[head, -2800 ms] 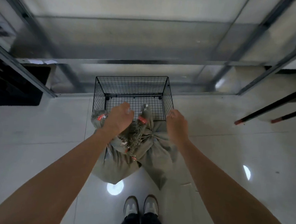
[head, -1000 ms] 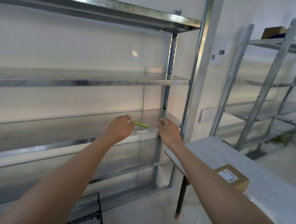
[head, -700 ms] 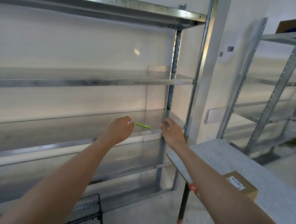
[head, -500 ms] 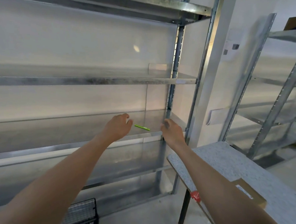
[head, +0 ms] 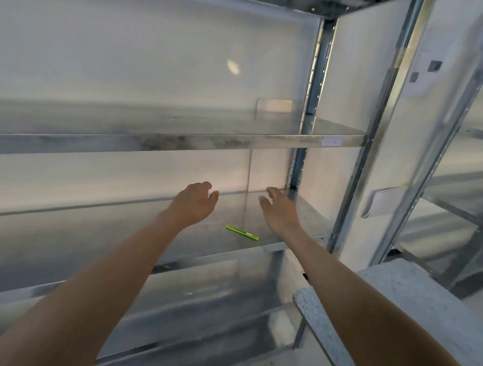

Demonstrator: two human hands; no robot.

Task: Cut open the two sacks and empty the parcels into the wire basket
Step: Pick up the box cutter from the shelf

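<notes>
While both bare arms stretch forward toward a metal rack (head: 356,184), the left hand (head: 193,205) and the right hand (head: 279,210) hang side by side above its middle shelf (head: 309,215), with a gap between them. Each grip is loose and holds nothing. The left hand's fingers curve gently downward, thumb toward the right hand. The right hand's fingers point ahead, slightly bent, thumb toward the left. Whether either hand touches the shelf cannot be told; they seem to float just over it.

A thin, bright green cutter (head: 242,232) lies flat on that shelf, near its front edge and at a slant. In the view it sits below the gap between the two hands, nearer the person than the fingertips, close beside the right wrist and apart from both hands.

An upper shelf (head: 180,142) runs across above the hands, and a lower shelf (head: 200,287) shows beneath the arms. A pale wall (head: 129,48) stands behind the rack, with a small spot of light (head: 233,66) on it. To the right, a speckled grey surface (head: 397,305) juts in under the right forearm, its near corner close to the rack's front post. Farther right stands a second rack (head: 449,139), blurred, and a white paper (head: 380,204) shows between the two racks.
</notes>
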